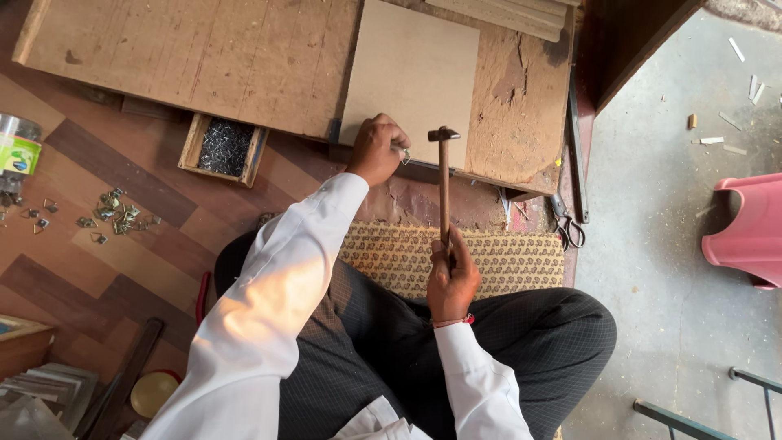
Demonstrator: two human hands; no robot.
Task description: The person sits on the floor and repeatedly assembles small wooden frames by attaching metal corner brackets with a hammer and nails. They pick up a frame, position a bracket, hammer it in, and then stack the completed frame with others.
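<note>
A seated person's right hand (453, 281) grips a wooden-handled hammer (444, 187) upright. The left hand (376, 149) pinches a small metal hanger (405, 155) against a brown backing board (411, 77).

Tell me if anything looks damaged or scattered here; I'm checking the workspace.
The wooden work board is gouged and flaking near its right end. Small metal hangers lie loose on the floor, and wood scraps litter the concrete.

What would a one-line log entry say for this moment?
left hand: pinching small metal hanger at brown board edge | right hand: grip on hammer, head raised | nearby: nail tray, scissors
</note>
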